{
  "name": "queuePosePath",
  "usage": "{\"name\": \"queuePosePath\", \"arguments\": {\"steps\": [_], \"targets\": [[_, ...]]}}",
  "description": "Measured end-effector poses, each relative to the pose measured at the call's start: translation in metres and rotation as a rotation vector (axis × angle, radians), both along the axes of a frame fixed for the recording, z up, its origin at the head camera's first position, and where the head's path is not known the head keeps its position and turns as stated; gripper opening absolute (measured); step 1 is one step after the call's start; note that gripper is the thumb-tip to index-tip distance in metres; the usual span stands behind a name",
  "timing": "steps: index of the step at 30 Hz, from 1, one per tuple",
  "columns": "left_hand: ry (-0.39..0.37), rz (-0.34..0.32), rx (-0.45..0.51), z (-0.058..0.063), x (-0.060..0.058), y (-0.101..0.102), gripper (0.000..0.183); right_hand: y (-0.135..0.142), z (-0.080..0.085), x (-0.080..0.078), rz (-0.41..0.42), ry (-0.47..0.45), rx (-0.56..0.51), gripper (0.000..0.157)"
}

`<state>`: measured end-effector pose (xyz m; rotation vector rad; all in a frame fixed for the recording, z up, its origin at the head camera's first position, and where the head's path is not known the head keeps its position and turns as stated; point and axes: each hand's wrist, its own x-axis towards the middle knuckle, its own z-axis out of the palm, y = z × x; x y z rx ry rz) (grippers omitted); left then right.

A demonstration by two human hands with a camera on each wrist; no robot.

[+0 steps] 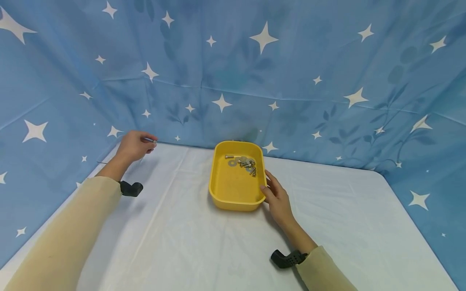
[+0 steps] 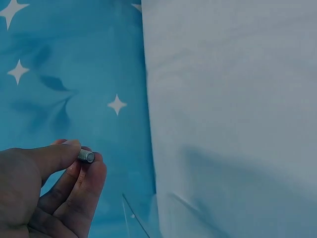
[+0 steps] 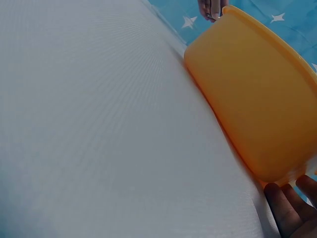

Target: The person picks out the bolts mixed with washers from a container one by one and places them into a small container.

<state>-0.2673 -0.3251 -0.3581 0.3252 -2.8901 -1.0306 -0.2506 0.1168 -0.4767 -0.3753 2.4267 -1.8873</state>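
Note:
My left hand [image 1: 135, 144], raised over the table's back left corner, pinches a small metal bolt [image 2: 86, 155] between thumb and fingers; its threaded end sticks out in the left wrist view. A yellow plastic bin [image 1: 226, 190] stands on the table in the middle. Its near right side is held by my right hand [image 1: 278, 202], with the thumb at the rim and the fingers along the outer wall. Inside the bin, toward the back, lie several bolts [image 1: 247, 164] and flat washers [image 1: 232, 163]. In the right wrist view the fingertips [image 3: 280, 203] meet the bin's lower corner.
A white cloth [image 1: 174, 242] covers the table. Blue curtains with white stars [image 1: 233, 72] hang behind it and at both sides. Thin dark lines, one a slim line [image 2: 134, 214], show near the left hand; what they belong to is unclear.

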Motion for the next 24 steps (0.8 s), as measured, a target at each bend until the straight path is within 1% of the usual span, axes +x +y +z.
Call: {"name": "queuePosePath", "arguments": {"steps": [5,9,19,24], "targets": [[0.009,0.049,0.009,-0.004,0.001,-0.02,0.031,0.0,0.0,0.0,-0.001,0.004,0.001,0.054],[0.028,0.084,0.013,-0.009,0.003,-0.032,0.031,0.0,0.0,0.0,-0.003,0.01,0.002,0.054],[0.037,0.194,-0.006,-0.022,0.006,-0.043,0.031,0.0,0.001,0.001,-0.002,0.009,0.005,0.054],[0.032,0.209,-0.016,-0.028,0.007,-0.047,0.028,0.0,0.001,0.001,-0.002,0.006,0.006,0.054]]}}
